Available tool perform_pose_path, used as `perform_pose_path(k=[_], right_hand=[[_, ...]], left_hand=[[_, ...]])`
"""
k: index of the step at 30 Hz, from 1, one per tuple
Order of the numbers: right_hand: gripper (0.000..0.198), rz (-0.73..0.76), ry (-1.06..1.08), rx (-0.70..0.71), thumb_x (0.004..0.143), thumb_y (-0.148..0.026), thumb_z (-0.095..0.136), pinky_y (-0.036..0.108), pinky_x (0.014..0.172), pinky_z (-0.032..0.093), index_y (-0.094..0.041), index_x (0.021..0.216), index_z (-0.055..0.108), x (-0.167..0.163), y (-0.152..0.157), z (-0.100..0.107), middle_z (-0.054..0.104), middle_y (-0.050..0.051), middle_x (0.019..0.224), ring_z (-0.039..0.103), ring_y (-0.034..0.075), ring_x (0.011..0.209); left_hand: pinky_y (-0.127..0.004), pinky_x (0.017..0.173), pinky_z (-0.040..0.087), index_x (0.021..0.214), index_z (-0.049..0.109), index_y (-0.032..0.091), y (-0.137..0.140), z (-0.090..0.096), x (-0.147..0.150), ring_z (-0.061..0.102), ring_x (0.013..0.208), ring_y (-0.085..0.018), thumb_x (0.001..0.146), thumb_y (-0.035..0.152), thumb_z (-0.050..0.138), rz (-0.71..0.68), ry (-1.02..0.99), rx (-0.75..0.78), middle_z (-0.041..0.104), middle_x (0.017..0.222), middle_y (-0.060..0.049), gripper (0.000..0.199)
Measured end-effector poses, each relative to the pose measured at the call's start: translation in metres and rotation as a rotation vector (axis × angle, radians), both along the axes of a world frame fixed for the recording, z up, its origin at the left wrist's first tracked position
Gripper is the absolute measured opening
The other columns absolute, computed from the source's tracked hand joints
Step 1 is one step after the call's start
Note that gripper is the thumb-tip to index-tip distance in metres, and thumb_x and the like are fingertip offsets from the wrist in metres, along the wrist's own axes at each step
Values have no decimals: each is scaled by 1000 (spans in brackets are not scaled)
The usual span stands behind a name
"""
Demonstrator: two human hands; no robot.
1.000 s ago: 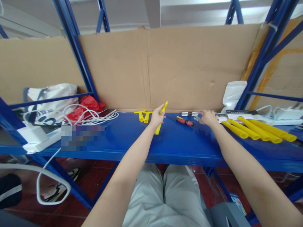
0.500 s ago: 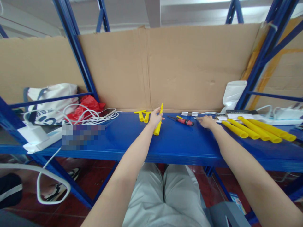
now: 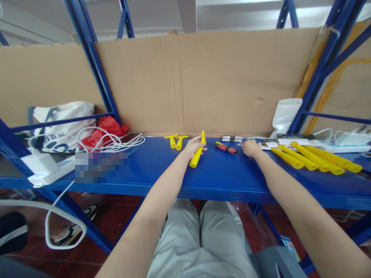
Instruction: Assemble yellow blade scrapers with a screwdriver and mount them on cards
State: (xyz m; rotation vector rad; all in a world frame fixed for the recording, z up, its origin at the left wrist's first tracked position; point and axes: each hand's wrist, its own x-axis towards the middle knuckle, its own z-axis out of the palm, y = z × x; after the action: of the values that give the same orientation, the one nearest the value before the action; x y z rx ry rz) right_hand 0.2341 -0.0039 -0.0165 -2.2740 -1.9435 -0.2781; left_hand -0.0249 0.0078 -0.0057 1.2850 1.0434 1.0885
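Observation:
My left hand (image 3: 194,147) is closed around a yellow tube with a narrower piece at its top (image 3: 197,157), tilted above the blue shelf (image 3: 162,170). Farther right, my right hand (image 3: 251,148) has its fingers curled down at small metal bits (image 3: 239,144) on the shelf; whatever lies in the fingertips is hidden. Between the hands rests a screwdriver with a red and black handle (image 3: 227,148), a small yellow piece (image 3: 218,143) beside its shaft. Two yellow T-shaped pieces (image 3: 181,143) lie left of my left hand.
Several yellow tubes (image 3: 315,159) lie at the right, near a white power strip (image 3: 336,147). White-and-black sticks (image 3: 232,139) lie at the back by the cardboard wall (image 3: 226,85). White cables (image 3: 124,144), a red plastic bag (image 3: 108,129) and a cloth bag (image 3: 68,123) occupy the left.
The yellow tube in my left hand has tilted over to the right, its upper end shifting that way. My right hand has moved slightly left, its fingers more curled.

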Motion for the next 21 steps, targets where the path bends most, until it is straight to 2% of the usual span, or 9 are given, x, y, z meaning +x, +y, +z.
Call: perform_pose_path(k=[5,10,15,18,21], right_hand=[[24,7,45,64,77,-11,45,53,90,39,-14,88,66,-1,3,1,59,19,110,46,33,115],[23,73,226,264,83,-17,41,46,88,41,-16,91,62,-11,5,5,60,16,111,49,30,111],[18,357,348,444,82,-18,42,39,88,40,-17,82,60,-32,4,10,63,13,98,53,25,100],[13,546,392,547,80,-18,44,39,89,38,-19,78,57,-47,3,11,63,11,91,54,24,94],[10,673,405,587,79,-18,46,40,89,37,-21,76,55,-58,0,11,63,8,89,54,24,93]], left_hand=[[-17,47,51,138,41,29,2,0,0,70,74,-15,77,2,62,-75,-35,37,51,132,-13,71],[-21,55,57,140,38,30,-4,3,3,70,80,-17,79,0,56,-203,-92,54,52,132,-12,70],[-31,65,60,139,38,27,-8,2,8,70,80,-19,79,-3,53,-307,-124,23,55,128,-14,69],[-33,68,59,139,39,24,-8,0,8,70,77,-19,77,-5,54,-343,-120,6,58,125,-15,70],[-33,68,59,139,40,23,-8,0,8,70,78,-19,75,-6,55,-379,-113,-4,58,125,-16,71]])
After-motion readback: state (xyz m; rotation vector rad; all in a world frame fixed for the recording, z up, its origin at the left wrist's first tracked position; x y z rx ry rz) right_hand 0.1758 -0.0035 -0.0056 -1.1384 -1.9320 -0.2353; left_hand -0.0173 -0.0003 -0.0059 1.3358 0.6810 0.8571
